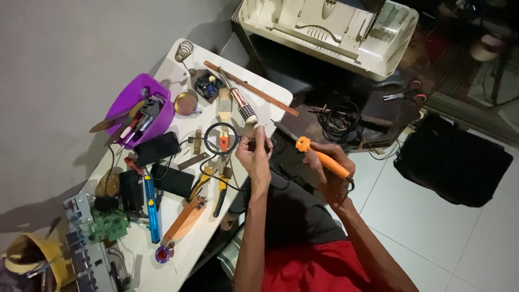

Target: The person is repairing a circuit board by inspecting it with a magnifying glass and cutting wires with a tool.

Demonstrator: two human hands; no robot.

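Right hand [331,181] grips an orange soldering iron [319,156], tip angled toward the left hand [255,157], whose fingers pinch a small dark part at the white desk [178,70] edge, beside a round magnifier [221,138] and yellow-handled pliers [220,189].

Probably home repair bench [254,86], tool-strewn.

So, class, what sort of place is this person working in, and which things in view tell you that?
Most likely a home electronics repair corner. The right hand holds an orange soldering iron, a green circuit board lies on the white table, and a purple bowl holds hand tools.
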